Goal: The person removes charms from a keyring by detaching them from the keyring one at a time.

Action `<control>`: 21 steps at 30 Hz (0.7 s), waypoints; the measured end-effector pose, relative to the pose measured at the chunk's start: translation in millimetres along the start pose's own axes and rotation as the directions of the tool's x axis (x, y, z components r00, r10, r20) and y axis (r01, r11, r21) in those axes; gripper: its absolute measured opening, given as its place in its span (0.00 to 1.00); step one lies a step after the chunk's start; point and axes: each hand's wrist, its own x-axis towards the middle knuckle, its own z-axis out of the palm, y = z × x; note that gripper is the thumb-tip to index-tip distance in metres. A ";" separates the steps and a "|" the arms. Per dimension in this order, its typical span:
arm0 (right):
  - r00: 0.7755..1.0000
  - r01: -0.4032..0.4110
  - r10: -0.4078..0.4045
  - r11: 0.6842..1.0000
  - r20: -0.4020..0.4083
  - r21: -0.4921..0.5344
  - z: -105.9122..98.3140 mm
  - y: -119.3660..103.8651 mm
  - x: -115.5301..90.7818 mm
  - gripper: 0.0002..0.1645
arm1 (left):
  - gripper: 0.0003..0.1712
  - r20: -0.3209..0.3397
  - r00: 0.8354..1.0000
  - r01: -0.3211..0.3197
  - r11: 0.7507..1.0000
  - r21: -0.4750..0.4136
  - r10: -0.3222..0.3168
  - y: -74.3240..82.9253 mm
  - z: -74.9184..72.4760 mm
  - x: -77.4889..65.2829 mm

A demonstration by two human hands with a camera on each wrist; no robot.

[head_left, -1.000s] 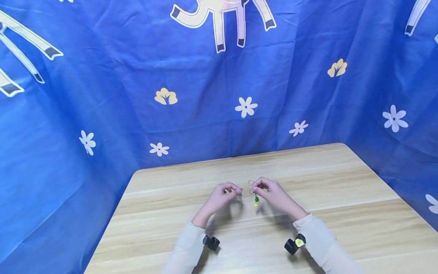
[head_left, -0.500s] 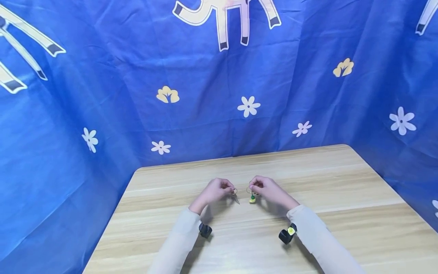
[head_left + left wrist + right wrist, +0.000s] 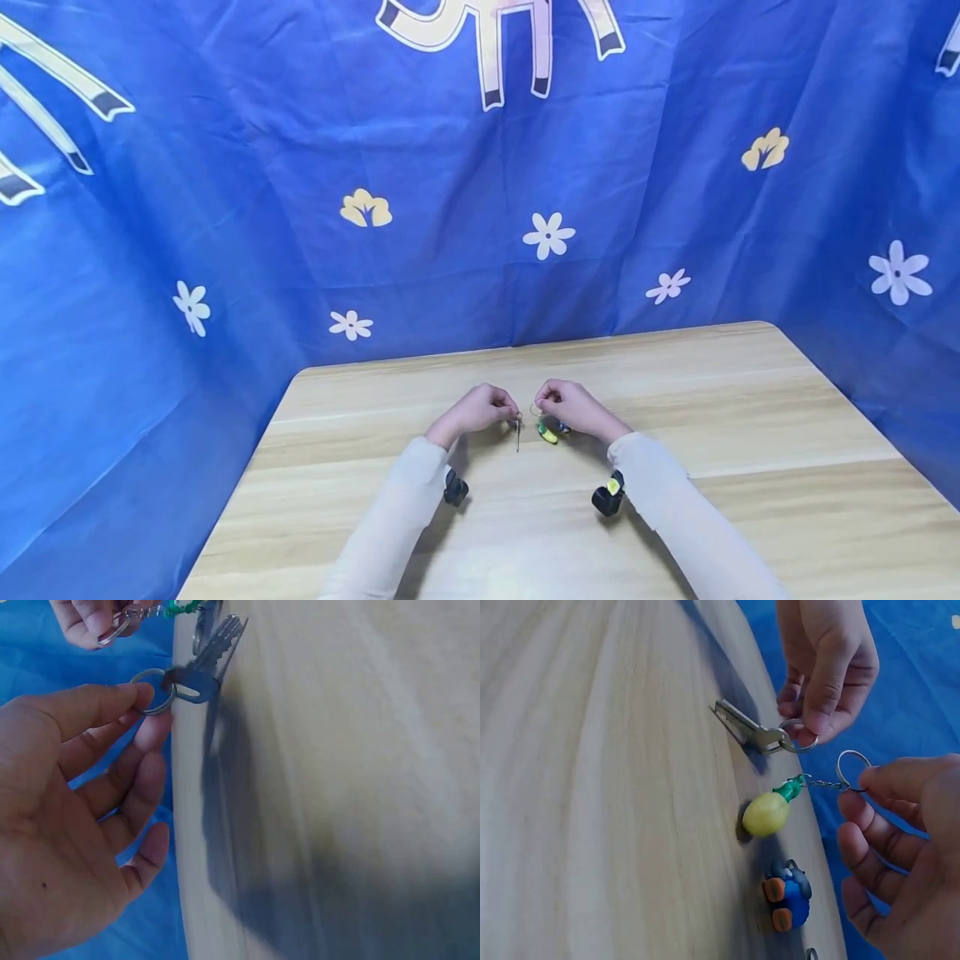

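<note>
My left hand (image 3: 480, 408) pinches a metal key ring (image 3: 799, 750) between thumb and fingers. Metal keys (image 3: 217, 645) hang from that ring, their tips pointing down at the table. Opposite, my right hand (image 3: 573, 406) pinches the ring (image 3: 853, 752) of a keychain. A short chain (image 3: 825, 783) runs from it to a yellow charm (image 3: 766, 814) with a green top, hanging close over the table. Below the right hand is a small blue figure (image 3: 796, 904) with orange feet. The two rings are apart, a small gap between the hands.
The wood-grain table (image 3: 495, 533) has a rounded far edge. A blue cloth (image 3: 435, 275) printed with flowers and animal legs hangs behind and on both sides. Black wrist cameras (image 3: 606, 497) sit on the light sleeves (image 3: 675, 508).
Both hands have shifted slightly away from me, the right one also leftward. The keys now hang straight down from the left hand. The blue figure has come into sight beneath the right hand.
</note>
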 end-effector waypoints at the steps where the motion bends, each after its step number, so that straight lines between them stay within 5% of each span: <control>1: 1.000 -0.005 0.005 1.000 0.001 -0.011 1.2 0.5 0.6 0.05 | 0.07 0.002 1.000 0.004 1.000 -0.007 -0.004 -0.4 1.0 0.0; 10: 1.000 -0.022 0.021 0.991 -0.006 -0.131 9.9 -0.6 5.9 0.04 | 0.08 -0.059 0.995 0.074 0.997 -0.013 -0.075 -10.2 9.3 -4.0; 21: 0.997 -0.052 0.034 0.946 -0.063 -0.319 16.1 -2.5 16.4 0.06 | 0.08 -0.139 0.989 0.045 0.998 -0.039 -0.050 -15.0 12.8 -3.9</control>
